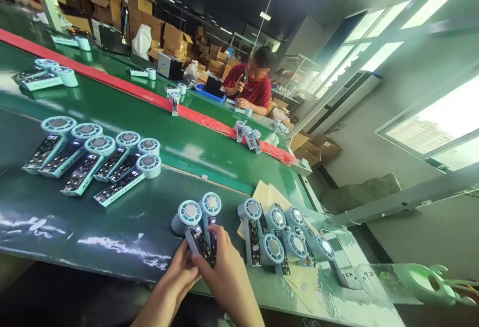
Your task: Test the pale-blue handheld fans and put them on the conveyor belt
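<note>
Two light-blue handheld fans with bare circuit boards are between my hands near the bench's front edge. My left hand [180, 269] is closed around the lower handle of the left fan [188, 213]. My right hand [223, 261] grips the right fan [211, 204] by its handle, the index finger beside a small lit display. The right thumb reaches across to the lower end of the left fan's board. Both round heads point up and away from me, side by side. My fingers hide the lower handle ends.
Several similar fans [100, 144] lie in a group at left, and several more [275, 247] lie at right on yellowish paper [305, 287]. Beyond runs a green conveyor [187, 147] with a red strip [149, 98] and scattered fans. A co-worker [251, 85] in red sits across it.
</note>
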Demonstrator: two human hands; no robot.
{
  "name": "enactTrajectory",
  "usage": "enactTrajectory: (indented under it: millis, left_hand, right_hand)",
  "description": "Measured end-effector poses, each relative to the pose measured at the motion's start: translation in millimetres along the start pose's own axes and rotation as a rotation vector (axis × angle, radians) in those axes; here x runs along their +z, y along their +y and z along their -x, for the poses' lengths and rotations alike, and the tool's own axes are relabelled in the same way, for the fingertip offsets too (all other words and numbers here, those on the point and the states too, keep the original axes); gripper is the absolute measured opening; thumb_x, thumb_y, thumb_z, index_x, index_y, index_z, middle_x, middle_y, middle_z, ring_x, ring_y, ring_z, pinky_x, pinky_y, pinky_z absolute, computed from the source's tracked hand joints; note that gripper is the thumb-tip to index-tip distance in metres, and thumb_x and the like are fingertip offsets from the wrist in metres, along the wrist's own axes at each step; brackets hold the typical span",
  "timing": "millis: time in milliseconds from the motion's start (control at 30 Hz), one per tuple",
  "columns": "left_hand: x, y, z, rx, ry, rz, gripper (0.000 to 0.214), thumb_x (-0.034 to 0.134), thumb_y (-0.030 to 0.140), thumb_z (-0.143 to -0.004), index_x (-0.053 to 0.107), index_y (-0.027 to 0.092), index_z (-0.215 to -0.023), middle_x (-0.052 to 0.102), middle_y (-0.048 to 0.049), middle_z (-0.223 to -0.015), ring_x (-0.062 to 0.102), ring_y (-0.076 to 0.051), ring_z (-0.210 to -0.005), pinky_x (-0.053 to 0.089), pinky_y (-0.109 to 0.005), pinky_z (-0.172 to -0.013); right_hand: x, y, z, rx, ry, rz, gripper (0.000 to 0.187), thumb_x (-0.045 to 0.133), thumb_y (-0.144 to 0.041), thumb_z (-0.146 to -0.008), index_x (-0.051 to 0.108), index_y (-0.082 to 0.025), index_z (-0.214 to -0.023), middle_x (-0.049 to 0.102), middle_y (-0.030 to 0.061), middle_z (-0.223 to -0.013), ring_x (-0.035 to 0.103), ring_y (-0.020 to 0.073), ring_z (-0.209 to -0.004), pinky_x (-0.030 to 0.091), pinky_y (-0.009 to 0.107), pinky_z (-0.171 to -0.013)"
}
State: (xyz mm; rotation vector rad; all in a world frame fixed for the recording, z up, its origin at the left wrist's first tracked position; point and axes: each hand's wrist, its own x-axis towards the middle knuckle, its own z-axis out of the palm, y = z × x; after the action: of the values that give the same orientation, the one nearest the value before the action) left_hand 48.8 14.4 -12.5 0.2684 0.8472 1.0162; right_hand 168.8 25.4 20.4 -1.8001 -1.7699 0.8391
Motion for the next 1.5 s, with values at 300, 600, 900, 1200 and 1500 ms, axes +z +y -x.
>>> enactTrajectory:
  millis: [300,600,900,1200,1500]
  left_hand:
    - [-19.3,31,59,-0.214,0.113,-0.368,0.06,0.052,0.052,-0.081,0.035,0.03,-0.134,0.063,-0.0019,-0.094,0.057,-0.023,-0.094,0.037,-0.038,-0.094]
    - [-33.8,14,60,-0.045,0.068,-0.542,0.068,0.055,0.049,-0.079,0.024,0.029,-0.137,0.052,0.0001,-0.07,0.049,-0.017,-0.068,0.04,-0.023,-0.049]
    - [-38.0,11,62,-0.08,-0.003,-0.476,0.059,0.053,0.047,-0.083,0.025,0.041,-0.134,0.053,0.0,-0.091,0.043,-0.013,-0.067,0.037,-0.022,-0.057]
    - [-40.2,11,62,-0.205,-0.102,-0.312,0.052,0.042,0.048,-0.089,0.019,0.043,-0.135,0.049,0.0013,-0.082,0.04,-0.013,-0.071,0.035,-0.027,-0.066]
    - [-43.1,8,63,-0.212,-0.055,-0.223,0.049,0.052,0.041,-0.086,0.037,0.032,-0.132,0.049,-0.0018,-0.089,0.042,-0.015,-0.082,0.038,-0.026,-0.066]
  right_hand:
    - [21,20,22,0.071,-0.046,-0.087,0.038,0.053,-0.033,-0.084,0.047,-0.017,-0.117,0.058,0.0064,-0.099,0.056,0.0248,-0.083,0.043,0.034,-0.07]
    - [21,15,29,-0.213,0.257,0.203,0.024,0.057,-0.027,-0.088,0.05,-0.015,-0.108,0.054,0.0075,-0.089,0.05,0.0276,-0.083,0.04,0.037,-0.068]
    - [44,-5,36,-0.462,0.227,0.102,0.008,0.049,-0.014,-0.091,0.057,-0.016,-0.093,0.052,0.0051,-0.085,0.042,0.0228,-0.076,0.03,0.036,-0.067]
    - [35,-14,33,-0.499,0.213,0.324,0.013,0.049,-0.007,-0.087,0.056,-0.016,-0.08,0.052,0.0042,-0.075,0.04,0.0225,-0.069,0.024,0.035,-0.062]
    - [25,19,34,-0.242,0.285,0.032,0.019,0.041,-0.032,-0.095,0.053,-0.019,-0.087,0.047,0.0014,-0.072,0.046,0.0201,-0.067,0.031,0.03,-0.062]
